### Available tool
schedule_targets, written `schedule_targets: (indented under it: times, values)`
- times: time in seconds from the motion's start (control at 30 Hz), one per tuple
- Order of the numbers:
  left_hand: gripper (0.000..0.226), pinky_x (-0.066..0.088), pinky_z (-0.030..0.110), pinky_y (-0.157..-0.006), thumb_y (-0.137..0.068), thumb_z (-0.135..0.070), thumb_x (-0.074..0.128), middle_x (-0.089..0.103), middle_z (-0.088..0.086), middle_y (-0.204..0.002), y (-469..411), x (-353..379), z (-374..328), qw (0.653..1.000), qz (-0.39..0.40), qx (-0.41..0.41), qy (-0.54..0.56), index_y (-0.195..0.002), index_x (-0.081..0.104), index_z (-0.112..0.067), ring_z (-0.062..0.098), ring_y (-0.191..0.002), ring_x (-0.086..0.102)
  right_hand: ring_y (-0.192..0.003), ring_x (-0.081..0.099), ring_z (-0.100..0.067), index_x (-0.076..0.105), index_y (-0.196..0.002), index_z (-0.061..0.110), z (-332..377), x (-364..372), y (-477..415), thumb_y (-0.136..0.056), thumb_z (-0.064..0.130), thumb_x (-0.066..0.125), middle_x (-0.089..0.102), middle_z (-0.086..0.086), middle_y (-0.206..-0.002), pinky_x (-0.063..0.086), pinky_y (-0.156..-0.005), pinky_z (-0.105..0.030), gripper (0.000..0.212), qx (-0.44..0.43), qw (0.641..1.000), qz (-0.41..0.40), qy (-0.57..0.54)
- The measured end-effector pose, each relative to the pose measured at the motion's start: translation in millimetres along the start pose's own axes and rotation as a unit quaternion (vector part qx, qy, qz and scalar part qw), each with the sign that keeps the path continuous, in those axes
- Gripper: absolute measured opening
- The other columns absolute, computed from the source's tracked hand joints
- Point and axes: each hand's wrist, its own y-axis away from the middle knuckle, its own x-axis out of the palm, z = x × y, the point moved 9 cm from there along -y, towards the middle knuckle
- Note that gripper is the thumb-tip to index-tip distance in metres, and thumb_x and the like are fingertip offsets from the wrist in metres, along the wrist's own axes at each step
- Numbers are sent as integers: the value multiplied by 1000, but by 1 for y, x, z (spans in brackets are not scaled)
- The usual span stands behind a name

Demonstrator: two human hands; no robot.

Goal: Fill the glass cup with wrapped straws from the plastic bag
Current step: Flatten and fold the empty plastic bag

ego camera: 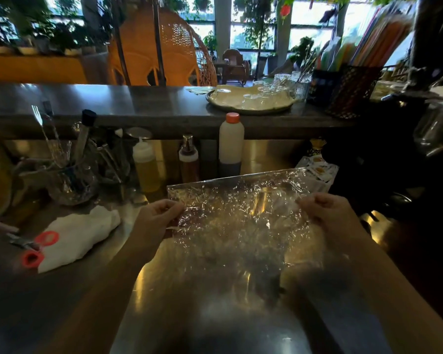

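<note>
The person is holding a crinkled clear plastic bag (241, 213) stretched flat above the steel counter (215, 315). The left hand (156, 215) is pinching its left edge, the right hand (327, 210) its right edge. To the left, a white cloth (79, 236) is lying beside red-handled scissors (36, 249).

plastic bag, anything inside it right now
The plastic bag, held between the left hand and right hand, looks empty: crinkled clear film, the steel counter showing through. No straws visible.
</note>
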Motion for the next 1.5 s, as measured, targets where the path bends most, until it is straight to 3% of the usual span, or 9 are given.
schedule_targets:
  times: [0.23, 0.37, 0.53, 0.8, 1.0, 1.1, 1.27, 1.37, 1.5]
  values:
    - [20, 54, 26, -44, -90, -19, 55, 64, 9, -63, -2, -1, -15, 999, -40, 34, -3, -77, 65, -7, 20, -52, 62, -57, 63, -15, 70, -65, 17, 2, -6, 0, -76, 11, 67, 68, 1, -58, 54, -58, -33, 14, -13, 998, -57, -8]
    - [29, 56, 35, -55, -91, -30, 53, 70, 1, -57, -2, 1, -9, 999, -41, 9, 16, -73, 67, -12, 17, -52, 66, -59, 63, -16, 69, -68, 15, 0, -9, 2, -78, 8, 66, 68, 1, -59, 53, -59, -33, 13, -20, 996, -86, -10]
    - [18, 55, 45, -69, -85, -28, 61, 72, 0, -62, -2, 4, -2, 1000, -6, -15, 26, -77, 68, -13, 17, -58, 68, -54, 62, -7, 67, -73, 9, -2, -12, 7, -72, 15, 68, 69, 3, -59, 52, -50, -18, 6, -38, 993, -107, -19]
    - [13, 51, 24, -37, -89, -12, 57, 67, -5, -51, 2, -3, -30, 995, -54, 73, -38, -77, 61, -8, 10, -44, 63, -53, 64, -10, 68, -73, 11, -7, -9, 4, -64, 12, 72, 71, -1, -60, 51, -47, -18, 10, -22, 997, -70, -15]
    - [17, 51, 27, -35, -90, -6, 53, 68, 2, -56, 7, 0, -78, 976, 14, 160, -150, -75, 59, -11, 15, -43, 62, -61, 60, 9, 66, -86, 9, 34, -26, 3, -75, 5, 70, 65, 4, -73, 45, -54, -4, 12, -89, 980, -113, 138]
    - [23, 54, 30, -44, -89, -11, 54, 69, -1, -62, 13, 15, -109, 935, 60, 224, -268, -72, 62, -25, 12, -49, 64, -73, 60, 10, 64, -97, 11, 65, 2, 0, -75, 9, 70, 64, 6, -88, 47, -64, -6, 23, -113, 965, -29, 235]
    - [28, 44, 6, -56, -87, -13, 56, 58, -12, -60, 23, 46, -143, 865, 76, 303, -393, -71, 55, -36, -4, -58, 60, -99, 62, -2, 55, -107, 37, 74, 80, 2, -69, 25, 75, 64, 10, -109, 52, -82, -22, 44, -44, 946, 205, 247]
    - [28, 39, 12, -61, -87, -15, 56, 59, -13, -67, 27, 58, -144, 849, 104, 299, -424, -72, 53, -38, 2, -62, 58, -91, 66, -6, 59, -100, 32, 66, 104, -1, -75, 14, 72, 68, 5, -101, 55, -79, -24, 34, -34, 935, 251, 247]
    - [13, 46, 20, -61, -86, -21, 55, 64, -5, -71, 32, 58, -146, 832, 113, 312, -444, -78, 60, -30, 10, -64, 61, -81, 70, -16, 67, -89, 15, 51, 105, -4, -79, 13, 67, 73, -6, -85, 55, -83, -41, 10, -30, 930, 246, 273]
